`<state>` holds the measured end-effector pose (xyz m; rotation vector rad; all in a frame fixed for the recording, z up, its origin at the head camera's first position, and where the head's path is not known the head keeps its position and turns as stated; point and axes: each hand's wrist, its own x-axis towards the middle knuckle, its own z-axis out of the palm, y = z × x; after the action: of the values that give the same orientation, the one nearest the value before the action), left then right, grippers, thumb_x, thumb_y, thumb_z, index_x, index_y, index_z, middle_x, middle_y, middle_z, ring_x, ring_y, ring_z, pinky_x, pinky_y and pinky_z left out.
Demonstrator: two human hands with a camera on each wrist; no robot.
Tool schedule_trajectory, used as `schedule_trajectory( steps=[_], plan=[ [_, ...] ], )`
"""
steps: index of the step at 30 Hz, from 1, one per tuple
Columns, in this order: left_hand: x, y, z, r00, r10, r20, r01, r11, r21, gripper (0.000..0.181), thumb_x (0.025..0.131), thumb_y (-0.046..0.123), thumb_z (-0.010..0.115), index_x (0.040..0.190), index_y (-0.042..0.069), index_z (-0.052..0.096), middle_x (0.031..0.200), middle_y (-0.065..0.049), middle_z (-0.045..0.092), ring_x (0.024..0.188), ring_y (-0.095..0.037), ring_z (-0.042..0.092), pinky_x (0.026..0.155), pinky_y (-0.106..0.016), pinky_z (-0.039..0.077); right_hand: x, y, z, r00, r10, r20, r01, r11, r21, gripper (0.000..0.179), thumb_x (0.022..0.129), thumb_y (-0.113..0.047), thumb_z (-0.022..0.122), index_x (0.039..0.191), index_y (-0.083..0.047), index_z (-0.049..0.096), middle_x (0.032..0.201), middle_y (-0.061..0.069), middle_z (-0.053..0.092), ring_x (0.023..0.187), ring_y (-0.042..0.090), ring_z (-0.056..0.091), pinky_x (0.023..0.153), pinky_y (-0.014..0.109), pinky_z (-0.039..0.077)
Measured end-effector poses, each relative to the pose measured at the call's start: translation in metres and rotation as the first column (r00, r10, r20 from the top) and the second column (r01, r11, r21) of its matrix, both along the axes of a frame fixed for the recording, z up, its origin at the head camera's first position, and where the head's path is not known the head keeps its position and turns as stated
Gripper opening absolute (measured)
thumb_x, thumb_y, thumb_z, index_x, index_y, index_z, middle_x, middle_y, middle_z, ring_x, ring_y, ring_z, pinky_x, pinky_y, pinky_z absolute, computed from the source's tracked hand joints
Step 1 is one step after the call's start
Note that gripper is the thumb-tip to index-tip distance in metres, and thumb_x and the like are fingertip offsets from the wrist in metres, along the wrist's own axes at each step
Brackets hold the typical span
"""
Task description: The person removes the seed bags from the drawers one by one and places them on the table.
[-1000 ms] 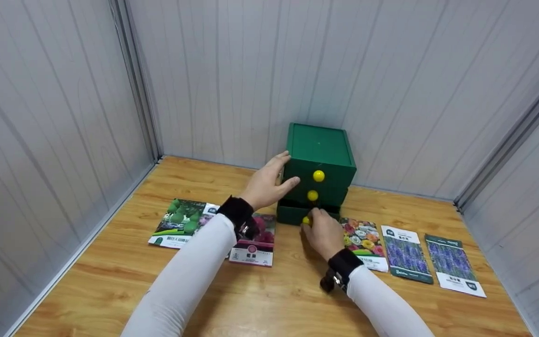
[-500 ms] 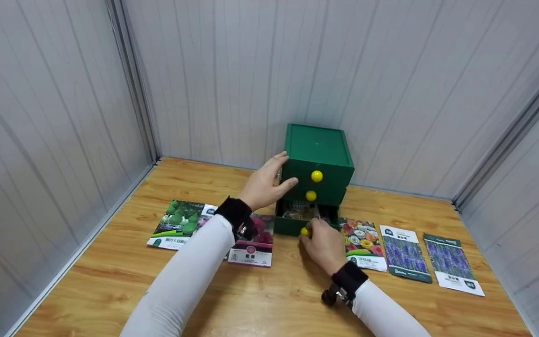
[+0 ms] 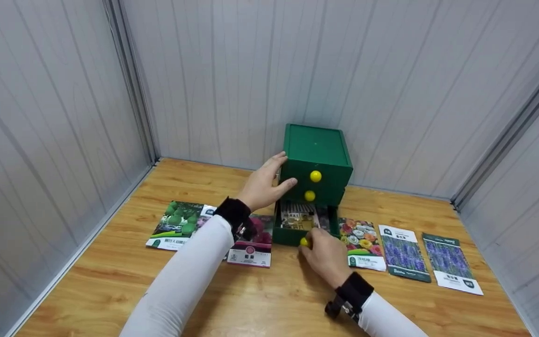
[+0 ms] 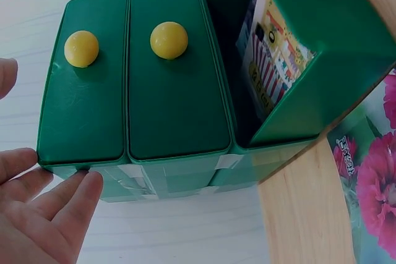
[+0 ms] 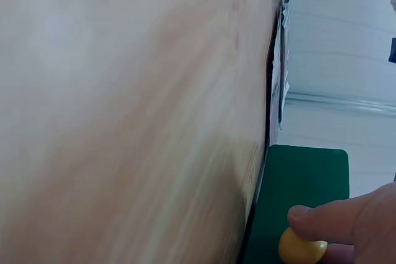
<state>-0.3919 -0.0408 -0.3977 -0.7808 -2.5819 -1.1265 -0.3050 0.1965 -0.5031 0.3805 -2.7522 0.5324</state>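
A green cabinet (image 3: 318,145) of three stacked drawers stands against the back wall. My right hand (image 3: 328,256) pinches the yellow knob (image 5: 301,248) of the bottom drawer (image 3: 288,235), which is pulled out. Inside that drawer lie colourful printed packets (image 4: 275,54), one with stripes and a yellow picture. The upper two drawers are closed, each with its own yellow knob (image 4: 169,40). With fingers extended, my left hand (image 3: 264,187) rests against the cabinet's left side; its thumb is near the front face.
Seed packets lie on the wooden table (image 3: 269,299). Left of the cabinet are a green fruit packet (image 3: 183,222) and a pink flower packet (image 3: 253,248), partly behind my left arm. To the right lie a mixed-flower packet (image 3: 363,243) and two purple-flower packets (image 3: 406,252).
The bottom drawer has slid out toward me with my right hand on its knob, bringing the printed packets inside into view. My left hand has kept its place on the cabinet.
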Motion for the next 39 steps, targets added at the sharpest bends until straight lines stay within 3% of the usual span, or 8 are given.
schedule_trajectory(
  steps=[5, 15, 20, 31, 39],
  plan=[
    [-0.001, -0.002, -0.001, 1.000, 0.005, -0.006, -0.005, 1.000, -0.005, 0.076, 0.115, 0.049, 0.060, 0.175, 0.010, 0.033, 0.183, -0.006, 0.027, 0.165, -0.026, 0.034, 0.132, -0.046, 0.032, 0.007, -0.002, -0.002, 1.000, 0.016, -0.015, -0.016, 1.000, 0.012, 0.026, 0.092, -0.023, 0.094, 0.100, -0.014, 0.071, 0.093, 0.002, 0.072, 0.080, 0.020, 0.071, 0.074, 0.044, 0.063],
    [-0.001, -0.004, -0.002, 1.000, -0.001, 0.003, 0.001, 1.000, 0.014, 0.076, 0.116, 0.053, 0.056, 0.175, 0.011, 0.033, 0.183, -0.005, 0.027, 0.164, -0.027, 0.037, 0.132, -0.047, 0.033, 0.015, -0.002, -0.007, 0.990, 0.057, -0.128, -0.052, 0.998, 0.045, 0.031, 0.086, -0.021, 0.098, 0.095, -0.013, 0.070, 0.088, 0.003, 0.073, 0.072, 0.021, 0.069, 0.063, 0.043, 0.060],
    [-0.002, -0.004, -0.003, 1.000, 0.000, -0.010, 0.000, 1.000, 0.012, 0.076, 0.116, 0.052, 0.057, 0.175, 0.010, 0.034, 0.183, -0.006, 0.027, 0.163, -0.027, 0.038, 0.131, -0.047, 0.034, 0.016, -0.001, -0.008, 0.990, 0.061, -0.125, -0.057, 0.998, 0.039, 0.031, 0.087, -0.021, 0.098, 0.096, -0.013, 0.070, 0.088, 0.004, 0.074, 0.073, 0.021, 0.071, 0.065, 0.043, 0.062],
    [-0.003, -0.003, -0.004, 1.000, -0.014, -0.002, 0.014, 0.999, 0.029, 0.076, 0.116, 0.052, 0.058, 0.175, 0.011, 0.034, 0.183, -0.005, 0.027, 0.163, -0.028, 0.038, 0.131, -0.048, 0.034, 0.021, -0.001, -0.004, 0.998, 0.040, -0.040, -0.038, 0.999, 0.038, 0.029, 0.090, -0.022, 0.096, 0.097, -0.014, 0.070, 0.090, 0.002, 0.073, 0.075, 0.019, 0.070, 0.070, 0.043, 0.063],
    [-0.003, -0.004, -0.004, 1.000, -0.027, 0.001, 0.026, 0.998, 0.051, 0.076, 0.115, 0.050, 0.059, 0.175, 0.011, 0.033, 0.184, -0.005, 0.026, 0.162, -0.026, 0.040, 0.127, -0.043, 0.041, 0.022, -0.001, -0.004, 0.995, 0.063, -0.072, -0.058, 0.996, 0.066, 0.030, 0.090, -0.023, 0.096, 0.100, -0.014, 0.070, 0.092, 0.003, 0.074, 0.075, 0.019, 0.071, 0.069, 0.041, 0.063]
  ],
)
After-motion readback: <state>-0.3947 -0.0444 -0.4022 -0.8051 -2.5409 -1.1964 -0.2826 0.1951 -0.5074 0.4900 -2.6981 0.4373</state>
